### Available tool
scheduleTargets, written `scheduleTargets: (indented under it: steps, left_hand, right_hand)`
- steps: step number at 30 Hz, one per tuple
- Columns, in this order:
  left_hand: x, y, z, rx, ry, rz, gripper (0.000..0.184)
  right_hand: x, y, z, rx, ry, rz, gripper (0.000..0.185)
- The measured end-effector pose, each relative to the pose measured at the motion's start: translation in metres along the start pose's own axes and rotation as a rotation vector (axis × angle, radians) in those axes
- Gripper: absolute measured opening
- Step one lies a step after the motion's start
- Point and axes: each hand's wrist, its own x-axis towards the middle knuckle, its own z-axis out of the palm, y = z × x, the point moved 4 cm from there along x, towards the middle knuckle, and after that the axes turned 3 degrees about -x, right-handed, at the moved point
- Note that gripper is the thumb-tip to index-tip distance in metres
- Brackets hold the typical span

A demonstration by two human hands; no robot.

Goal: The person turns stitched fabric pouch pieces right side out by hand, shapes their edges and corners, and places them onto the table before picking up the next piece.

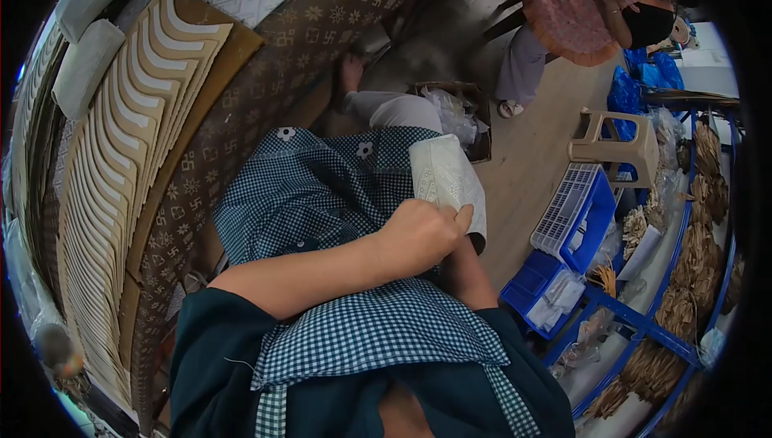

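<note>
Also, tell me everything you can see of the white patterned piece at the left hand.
The white piece looks cloth-like, finely patterned, and curved or folded. It extends forward from the left hand, overlapping the checked apron in view. The hand appears closed on its near end; whatever touches its underside is hidden.

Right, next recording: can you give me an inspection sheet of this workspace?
Surface: a brown patterned cover at the left, with a fanned stack of curved cream and tan pieces beside it.
Job's things: pale patterned cloth above the checked apron.
Clutter: a box holding clear plastic; blue crates at the right.
Hands: left hand curled, its fingers at the cloth's near edge; right hand hidden, only its forearm shows.
Cables: nothing seen.
Surroundings: beige stool, blue-framed shelving with brown bundles, another person ahead.
</note>
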Motion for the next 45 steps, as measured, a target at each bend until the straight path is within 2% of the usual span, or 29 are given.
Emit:
scheduleTargets:
  steps: [7, 10, 11, 14, 15, 16, 18, 21, 27, 33, 40, 45]
  left_hand:
    - [0.0, 0.011, 0.013, -0.088, -0.068, 0.05, 0.056]
    - [0.002, 0.026, 0.003, -0.313, -0.015, 0.047, 0.056]
    - [0.002, 0.026, -0.004, -0.46, -0.169, 0.016, 0.061]
    - [-0.006, -0.006, -0.05, -0.395, 0.247, -0.007, 0.08]
    - [-0.005, -0.022, -0.062, -0.416, 0.323, -0.026, 0.082]
    - [-0.005, -0.037, -0.069, -0.441, 0.227, -0.089, 0.096]
    - [-0.004, -0.05, -0.069, -0.492, 0.122, -0.006, 0.118]
    - [-0.003, -0.04, -0.053, -0.829, -0.031, -0.041, 0.139]
    - [-0.02, -0.029, -0.037, -0.79, 0.129, -0.184, 0.148]
    - [-0.035, -0.019, -0.048, -0.704, 0.331, -0.077, 0.152]
    - [-0.04, -0.011, -0.058, -0.541, 0.362, -0.029, 0.151]
    - [-0.049, -0.017, -0.056, -0.502, 0.251, -0.156, 0.149]
  right_hand:
    - [-0.033, 0.0, -0.001, 0.432, 0.064, -0.065, 0.062]
    - [-0.047, -0.01, -0.015, 0.66, 0.04, -0.132, 0.062]
    - [-0.051, -0.014, -0.019, 0.71, 0.022, -0.155, 0.062]
    - [-0.059, -0.028, -0.035, 0.796, -0.083, -0.22, 0.061]
    - [-0.061, -0.032, -0.038, 0.791, -0.12, -0.234, 0.061]
    - [-0.064, -0.035, -0.038, 0.766, -0.144, -0.234, 0.061]
    - [-0.064, -0.037, -0.034, 0.69, -0.167, -0.227, 0.061]
    - [-0.068, -0.034, -0.019, 0.501, -0.142, -0.205, 0.061]
    - [-0.061, -0.028, 0.009, 0.139, -0.019, -0.217, 0.061]
    - [-0.059, -0.019, 0.026, 0.02, 0.06, -0.227, 0.061]
    - [-0.059, -0.019, 0.032, -0.025, 0.063, -0.217, 0.061]
    - [-0.045, -0.02, 0.033, -0.048, 0.068, -0.204, 0.06]
